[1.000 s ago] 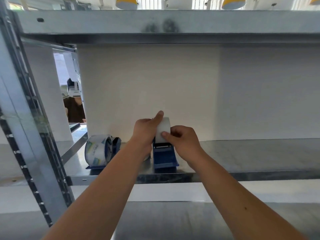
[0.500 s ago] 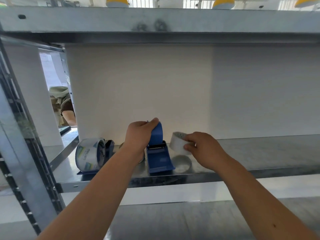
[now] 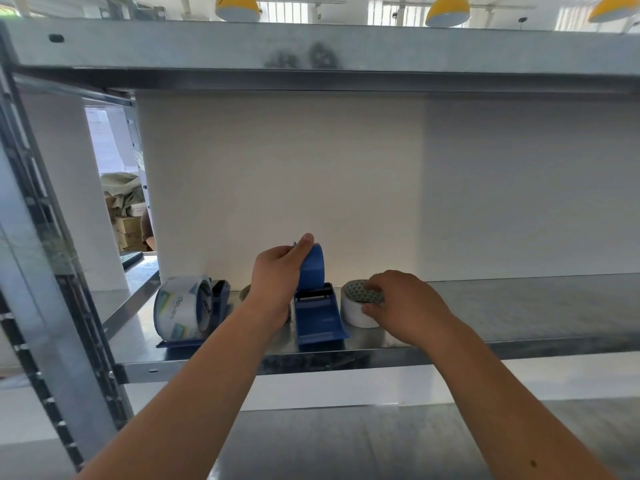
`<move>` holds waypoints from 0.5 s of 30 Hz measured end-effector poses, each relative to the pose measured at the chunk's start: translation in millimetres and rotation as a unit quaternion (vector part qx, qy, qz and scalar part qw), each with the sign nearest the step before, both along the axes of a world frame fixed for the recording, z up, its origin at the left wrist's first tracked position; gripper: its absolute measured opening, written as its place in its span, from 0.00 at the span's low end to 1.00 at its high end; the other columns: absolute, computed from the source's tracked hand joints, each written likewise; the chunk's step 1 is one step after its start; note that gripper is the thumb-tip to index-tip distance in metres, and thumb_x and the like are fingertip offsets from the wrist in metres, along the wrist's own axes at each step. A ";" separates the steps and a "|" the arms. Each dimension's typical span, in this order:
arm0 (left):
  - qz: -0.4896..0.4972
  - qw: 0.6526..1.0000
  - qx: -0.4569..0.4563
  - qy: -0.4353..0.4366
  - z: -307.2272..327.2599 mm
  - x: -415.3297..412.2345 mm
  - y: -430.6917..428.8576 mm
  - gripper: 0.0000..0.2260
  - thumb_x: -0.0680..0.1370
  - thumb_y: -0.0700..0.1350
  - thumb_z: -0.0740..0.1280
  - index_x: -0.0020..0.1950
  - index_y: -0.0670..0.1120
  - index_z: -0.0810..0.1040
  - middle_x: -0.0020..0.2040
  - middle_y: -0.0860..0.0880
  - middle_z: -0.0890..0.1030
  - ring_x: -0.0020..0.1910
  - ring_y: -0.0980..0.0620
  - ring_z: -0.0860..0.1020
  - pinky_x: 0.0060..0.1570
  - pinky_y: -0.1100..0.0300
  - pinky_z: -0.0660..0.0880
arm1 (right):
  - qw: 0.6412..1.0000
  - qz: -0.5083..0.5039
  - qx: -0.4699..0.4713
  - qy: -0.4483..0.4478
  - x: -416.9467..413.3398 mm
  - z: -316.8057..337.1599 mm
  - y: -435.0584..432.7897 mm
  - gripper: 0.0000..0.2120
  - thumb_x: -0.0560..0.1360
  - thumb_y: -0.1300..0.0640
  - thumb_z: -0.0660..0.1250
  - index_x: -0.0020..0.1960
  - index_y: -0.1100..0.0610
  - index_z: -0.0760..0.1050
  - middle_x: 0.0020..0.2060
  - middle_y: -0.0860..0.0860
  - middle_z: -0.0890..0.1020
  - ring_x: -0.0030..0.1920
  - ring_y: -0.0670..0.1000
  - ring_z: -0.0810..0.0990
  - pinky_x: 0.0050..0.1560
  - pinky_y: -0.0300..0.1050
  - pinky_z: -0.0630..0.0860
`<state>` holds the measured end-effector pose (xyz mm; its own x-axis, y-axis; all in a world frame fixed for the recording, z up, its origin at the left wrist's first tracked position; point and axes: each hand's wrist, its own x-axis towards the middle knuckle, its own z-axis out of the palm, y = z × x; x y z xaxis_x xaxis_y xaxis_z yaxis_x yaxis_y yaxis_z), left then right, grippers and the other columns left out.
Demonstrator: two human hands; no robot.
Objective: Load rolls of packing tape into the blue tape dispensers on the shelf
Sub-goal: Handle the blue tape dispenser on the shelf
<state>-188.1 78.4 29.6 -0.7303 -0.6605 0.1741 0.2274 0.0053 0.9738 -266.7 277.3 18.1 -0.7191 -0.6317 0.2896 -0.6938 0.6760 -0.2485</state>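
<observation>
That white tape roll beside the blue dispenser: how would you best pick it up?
Pinch its wall from above, with fingers in the open core and thumb on the outer side. The roll sits core up, and the dispenser crowds its left, so come from the right, as the right hand does.

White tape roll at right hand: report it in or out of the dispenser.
Out: the white tape roll sits on the shelf beside the blue dispenser, right hand gripping it.

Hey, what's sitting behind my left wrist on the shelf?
Only a pale curved edge shows, between the loaded dispenser and the left hand; it looks like another tape roll. The wrist covers the rest, so its size and label cannot be seen.
</observation>
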 end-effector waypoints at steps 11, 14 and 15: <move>0.130 0.987 -0.090 0.018 -3.5 28.1 22.5 0.16 0.80 0.58 0.69 0.45 0.45 0.82 0.42 0.49 0.83 0.44 0.49 0.81 0.47 0.54 0.79 | 0.992 -0.042 -0.085 0.080 20.6 8.3 -5.1 0.16 0.81 0.45 0.63 0.64 0.49 0.79 0.59 0.48 0.82 0.54 0.51 0.81 0.48 0.45 0.75; 0.165 0.975 -0.131 0.064 -10.1 44.4 40.2 0.09 0.81 0.50 0.70 0.62 0.54 0.79 0.61 0.53 0.81 0.60 0.57 0.80 0.56 0.69 0.77 | 0.982 -0.018 -0.188 0.032 30.4 8.7 -5.8 0.15 0.81 0.46 0.65 0.64 0.50 0.80 0.58 0.48 0.83 0.53 0.49 0.81 0.53 0.47 0.78; 0.158 0.972 -0.147 0.091 -11.6 48.7 45.1 0.10 0.81 0.48 0.70 0.62 0.58 0.78 0.64 0.54 0.79 0.63 0.59 0.79 0.56 0.73 0.75 | 0.971 -0.004 -0.237 0.014 34.8 9.1 -5.7 0.14 0.81 0.47 0.67 0.64 0.50 0.80 0.57 0.47 0.83 0.52 0.48 0.80 0.54 0.48 0.79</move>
<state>-139.4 123.5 18.0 -0.4382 -0.7492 0.4966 0.3376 0.3748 0.8635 -231.9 271.5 27.2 -0.7115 -0.4169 0.5656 -0.6995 0.4959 -0.5145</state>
